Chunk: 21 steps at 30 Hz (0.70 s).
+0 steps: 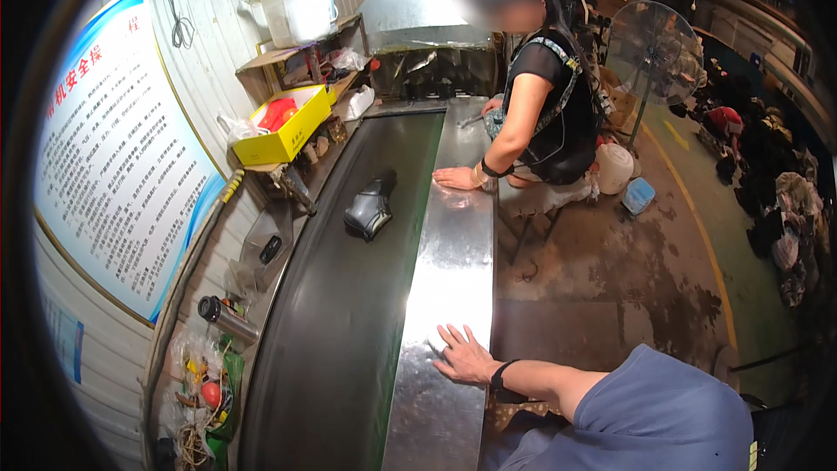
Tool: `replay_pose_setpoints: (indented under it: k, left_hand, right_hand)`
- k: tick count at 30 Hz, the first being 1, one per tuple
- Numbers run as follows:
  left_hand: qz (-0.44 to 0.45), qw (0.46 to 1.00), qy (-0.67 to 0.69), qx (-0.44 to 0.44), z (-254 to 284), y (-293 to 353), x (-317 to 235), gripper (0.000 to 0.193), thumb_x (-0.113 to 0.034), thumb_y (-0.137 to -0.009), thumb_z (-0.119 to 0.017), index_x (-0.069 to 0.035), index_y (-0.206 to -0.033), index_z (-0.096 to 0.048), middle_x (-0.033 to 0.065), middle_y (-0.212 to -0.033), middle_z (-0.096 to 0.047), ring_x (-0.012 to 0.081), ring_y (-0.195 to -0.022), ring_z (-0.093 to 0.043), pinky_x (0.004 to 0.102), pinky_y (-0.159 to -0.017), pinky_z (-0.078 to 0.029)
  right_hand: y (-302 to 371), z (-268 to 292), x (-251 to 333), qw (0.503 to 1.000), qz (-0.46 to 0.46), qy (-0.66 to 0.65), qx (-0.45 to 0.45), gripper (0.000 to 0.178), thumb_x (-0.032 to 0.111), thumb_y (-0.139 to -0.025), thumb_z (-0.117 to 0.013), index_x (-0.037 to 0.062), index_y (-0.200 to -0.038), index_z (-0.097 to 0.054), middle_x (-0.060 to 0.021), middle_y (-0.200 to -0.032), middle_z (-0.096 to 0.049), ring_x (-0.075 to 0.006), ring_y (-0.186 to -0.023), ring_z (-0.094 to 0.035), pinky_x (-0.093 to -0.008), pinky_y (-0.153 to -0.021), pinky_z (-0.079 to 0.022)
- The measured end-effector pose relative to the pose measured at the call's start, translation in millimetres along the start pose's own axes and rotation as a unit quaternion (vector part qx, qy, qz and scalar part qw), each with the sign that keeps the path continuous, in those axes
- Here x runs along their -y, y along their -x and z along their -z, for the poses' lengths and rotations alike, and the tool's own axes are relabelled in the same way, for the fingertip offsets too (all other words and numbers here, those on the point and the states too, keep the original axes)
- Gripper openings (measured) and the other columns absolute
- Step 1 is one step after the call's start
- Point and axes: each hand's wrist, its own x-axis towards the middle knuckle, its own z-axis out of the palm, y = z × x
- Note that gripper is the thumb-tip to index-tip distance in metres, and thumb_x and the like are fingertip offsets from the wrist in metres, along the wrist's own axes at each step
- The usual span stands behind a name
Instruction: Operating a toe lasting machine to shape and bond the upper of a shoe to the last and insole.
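Palm down, with its fingers spread, my right hand (464,358) rests on the long shiny metal ledge (449,279) beside a dark conveyor belt (336,314). It holds nothing, and a black band circles its wrist. My left hand does not show. Further up the belt lies a glossy black shoe-like piece (370,212), well away from my fingers. Beyond it, a co-worker (554,96) sits at the right side of the belt. One hand of this person (455,178) lies flat on the same ledge.
Left of the belt, a side ledge carries a steel flask (228,316) and a bag of odds and ends (205,392). A yellow box (283,131) stands further up. A metal hood (418,9) covers the far end. A fan (656,57) and dark heaps (737,139) are at the right.
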Motion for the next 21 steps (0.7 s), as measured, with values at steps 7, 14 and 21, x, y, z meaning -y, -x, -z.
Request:
replay_pose_setpoints:
  k: [7,14,21]
  left_hand:
    - [-0.029,0.999,0.02,0.001,-8.7,3.6,0.7,0.038,-0.04,-0.098,-0.058,-0.007,-0.113,-0.066,0.0219,-0.129,-0.061,0.0408,-0.123,-0.055,0.0575,-0.101,-0.041]
    - [-0.064,0.998,0.027,0.01,-2.3,7.3,-0.5,0.037,-0.04,-0.098,-0.058,-0.007,-0.113,-0.066,0.0219,-0.128,-0.062,0.0408,-0.122,-0.056,0.0573,-0.1,-0.042]
    - [-0.079,0.997,-0.005,-0.004,1.9,0.7,-15.3,0.037,-0.04,-0.098,-0.058,-0.007,-0.112,-0.067,0.0219,-0.127,-0.063,0.0407,-0.121,-0.057,0.057,-0.099,-0.042]
  right_hand:
    - [0.9,1.2,-6.0,1.0,-0.01,0.0,0.025,0.06,0.048,-0.102,-0.049,-0.0069,-0.091,-0.07,-0.028,-0.156,-0.036,-0.0422,-0.147,-0.031,-0.0616,-0.117,-0.027]
    - [1.8,6.4,-4.0,0.999,-0.011,-0.014,0.042,0.058,0.048,-0.102,-0.049,-0.0044,-0.089,-0.07,-0.0265,-0.158,-0.036,-0.0423,-0.148,-0.03,-0.0616,-0.119,-0.023]
    - [-1.5,7.3,0.3,0.997,-0.024,0.003,0.07,0.058,0.048,-0.103,-0.047,-0.0038,-0.103,-0.071,-0.0247,-0.158,-0.037,-0.0407,-0.148,-0.031,-0.0614,-0.119,-0.023]
